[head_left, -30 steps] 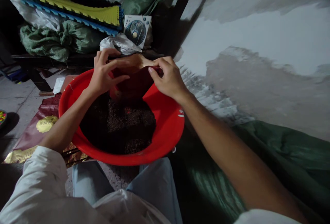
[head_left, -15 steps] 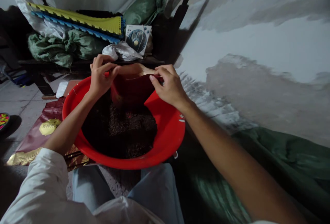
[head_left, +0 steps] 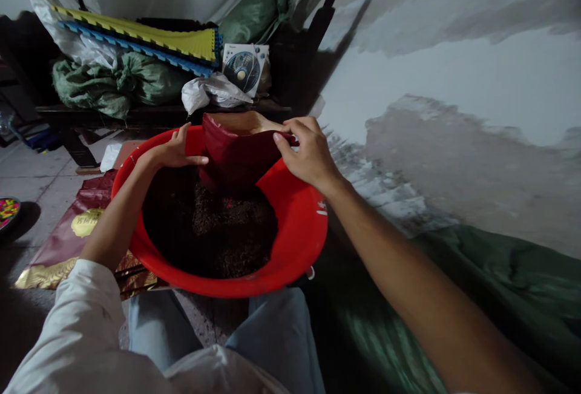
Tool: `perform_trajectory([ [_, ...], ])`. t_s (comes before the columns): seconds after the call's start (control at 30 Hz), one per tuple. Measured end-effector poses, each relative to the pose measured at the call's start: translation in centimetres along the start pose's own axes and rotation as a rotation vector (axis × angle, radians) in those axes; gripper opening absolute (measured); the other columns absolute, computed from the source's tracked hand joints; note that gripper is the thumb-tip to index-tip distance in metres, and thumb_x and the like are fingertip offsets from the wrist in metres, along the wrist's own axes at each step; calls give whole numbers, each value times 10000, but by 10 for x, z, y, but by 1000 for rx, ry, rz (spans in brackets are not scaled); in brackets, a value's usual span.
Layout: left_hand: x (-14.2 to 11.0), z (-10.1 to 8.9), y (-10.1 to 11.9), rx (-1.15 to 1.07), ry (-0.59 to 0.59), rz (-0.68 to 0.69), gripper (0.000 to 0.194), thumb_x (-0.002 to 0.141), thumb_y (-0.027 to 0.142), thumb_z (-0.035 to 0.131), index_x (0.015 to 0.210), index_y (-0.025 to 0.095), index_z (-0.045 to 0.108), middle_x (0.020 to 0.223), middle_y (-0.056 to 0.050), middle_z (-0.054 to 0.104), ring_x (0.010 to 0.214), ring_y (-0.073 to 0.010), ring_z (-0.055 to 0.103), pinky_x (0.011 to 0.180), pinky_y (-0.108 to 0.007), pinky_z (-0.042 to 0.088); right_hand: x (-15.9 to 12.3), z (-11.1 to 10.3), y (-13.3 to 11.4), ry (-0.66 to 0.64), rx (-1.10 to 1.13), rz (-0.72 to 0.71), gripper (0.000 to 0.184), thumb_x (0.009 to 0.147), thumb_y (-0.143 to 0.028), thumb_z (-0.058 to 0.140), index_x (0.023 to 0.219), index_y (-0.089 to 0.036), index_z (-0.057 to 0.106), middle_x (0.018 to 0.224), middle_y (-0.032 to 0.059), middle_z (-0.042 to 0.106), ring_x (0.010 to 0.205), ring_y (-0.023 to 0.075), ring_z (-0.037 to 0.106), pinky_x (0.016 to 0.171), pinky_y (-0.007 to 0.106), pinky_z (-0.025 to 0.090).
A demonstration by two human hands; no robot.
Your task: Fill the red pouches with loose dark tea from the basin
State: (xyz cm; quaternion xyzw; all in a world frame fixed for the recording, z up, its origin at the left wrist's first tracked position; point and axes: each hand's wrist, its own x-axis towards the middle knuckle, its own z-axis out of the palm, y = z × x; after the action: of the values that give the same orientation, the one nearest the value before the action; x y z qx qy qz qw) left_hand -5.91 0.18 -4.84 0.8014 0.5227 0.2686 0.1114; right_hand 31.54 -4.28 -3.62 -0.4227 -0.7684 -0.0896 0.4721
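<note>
While its rim is pinched by the right hand at three o'clock, a dark red bag is stood open-mouthed within a red basin, toward twelve o'clock. Whether its shadowed lower end is rested on the dark grains or sunk among them cannot be told. The left hand is held open near the bag's nine o'clock side, with nothing gripped; whether the bag is touched by it is unclear. Judged by its creases and dull sheen, the bag is likely soft, thin and somewhat slippery, light on its own but heavier if filled; its inside is mostly hidden. It is probably best held by the rim at three and nine o'clock, since a limp mouth could sag. At nine o'clock a flat maroon bag is laid; at twelve, a fan is borne by a counter.
</note>
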Motion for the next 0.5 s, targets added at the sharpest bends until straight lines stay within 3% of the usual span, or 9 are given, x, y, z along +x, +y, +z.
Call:
perform_trajectory([
  [0.07,3,3,14,-144,53,80,1005,742,413,979,1599,202,497,1653,-258,534,1442,-407,630,1131,-567,590,-1,1,0,2,17,-2,108,1004,-353,605,1010,-257,655,1181,155,689,1189,332,692,1095,570,603],
  [0.13,4,6,26,-246,102,146,749,866,259,850,1549,230,543,1451,-187,704,1164,-291,760,960,-451,665,-2,2,2,-8,34,3,118,975,-332,643,1036,-244,691,1168,150,697,1163,328,703,1064,562,618],
  [0.23,2,10,39,-323,41,147,318,964,203,709,1281,212,708,1078,-87,804,737,-178,750,701,-321,638,-5,3,5,-66,41,37,192,900,-315,738,1069,-228,759,1122,128,729,1120,327,726,1028,553,630],
  [0.3,-1,14,45,-388,-6,138,126,958,226,738,1079,193,749,938,-57,791,621,-159,716,625,-299,605,-6,1,7,-159,49,90,215,862,-305,777,1061,-227,795,1014,95,759,1031,322,752,957,535,646],
  [0.4,-4,24,51,-469,62,120,104,961,273,755,908,185,737,886,-55,776,700,-190,760,666,-319,630,-3,-4,6,-272,30,207,153,841,-272,779,975,-212,823,824,66,759,868,317,767,807,485,640],
  [0.5,-2,36,55,-493,158,126,145,959,292,757,879,180,714,943,-82,783,933,-237,780,820,-366,669,6,-8,-2,-226,5,271,111,850,-240,741,917,-201,821,786,76,769,832,321,765,774,478,620],
])
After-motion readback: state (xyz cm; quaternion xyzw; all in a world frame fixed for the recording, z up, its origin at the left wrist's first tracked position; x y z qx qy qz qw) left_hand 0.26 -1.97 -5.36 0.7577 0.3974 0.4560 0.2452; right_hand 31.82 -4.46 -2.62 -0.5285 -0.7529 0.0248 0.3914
